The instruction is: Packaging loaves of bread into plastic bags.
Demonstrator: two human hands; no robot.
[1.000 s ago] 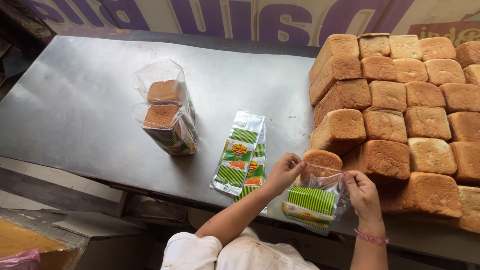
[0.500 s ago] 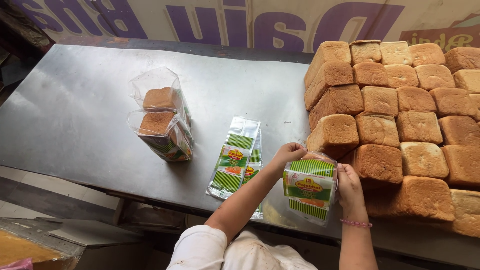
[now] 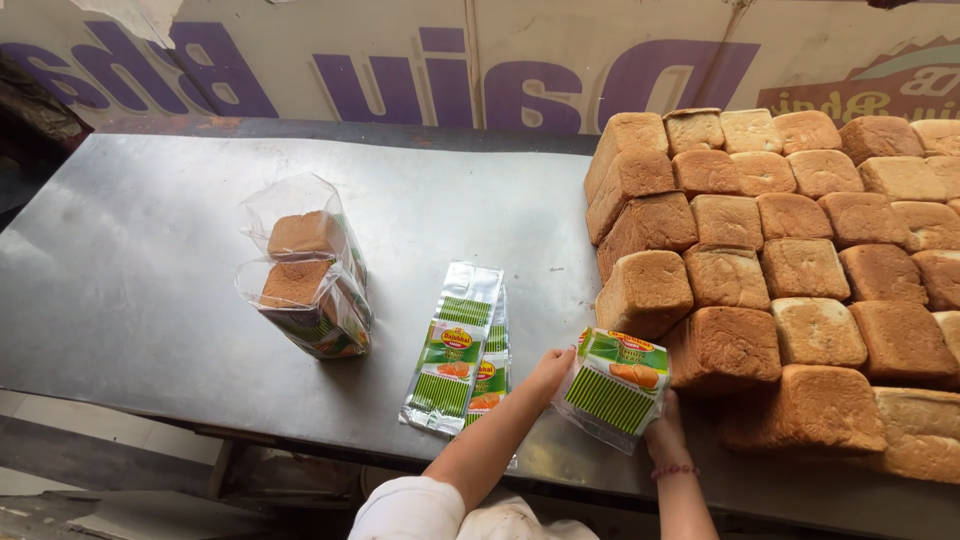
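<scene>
A loaf in a clear bag printed green and orange stands tilted on the steel table near its front edge. My left hand grips the bag's left side. My right hand holds it from below on the right, partly hidden behind the bag. Just left of my left hand lies a small stack of flat empty bags with the same print. Right beside the held bag rises a big stack of bare brown loaves.
Two bagged loaves stand upright with open tops at the table's middle left. A printed banner runs along the back wall. The table's front edge lies just under my arms.
The bag with the loaf has been lifted from lying flat to tilted upright, printed face toward me. Both hands shifted with it, the left to its side, the right underneath.
</scene>
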